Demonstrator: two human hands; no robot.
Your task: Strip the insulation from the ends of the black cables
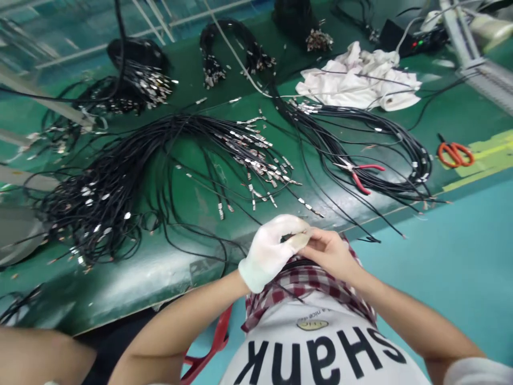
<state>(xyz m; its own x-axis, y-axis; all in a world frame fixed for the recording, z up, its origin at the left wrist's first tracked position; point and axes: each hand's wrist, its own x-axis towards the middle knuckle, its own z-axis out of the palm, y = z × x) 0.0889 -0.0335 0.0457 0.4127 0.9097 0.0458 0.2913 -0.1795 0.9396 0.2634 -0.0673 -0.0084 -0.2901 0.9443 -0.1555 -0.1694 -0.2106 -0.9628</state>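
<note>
My left hand (269, 250) wears a white glove and sits close to my chest, its fingers curled in a pinch. My bare right hand (331, 251) meets it fingertip to fingertip, also pinched. Between the two hands is something small that I cannot make out; a thin black wire runs off below them. Just beyond the hands, on the green table (168, 267), lies a large fan of black cables with metal terminals (248, 155).
Red-handled pliers (358, 174) lie among looped cables at right. Orange scissors (455, 154) rest near the table's right edge. A white cloth (360, 80) lies at the back right. More cable bundles (136, 80) sit at the back left. A red chair part (212, 342) shows below.
</note>
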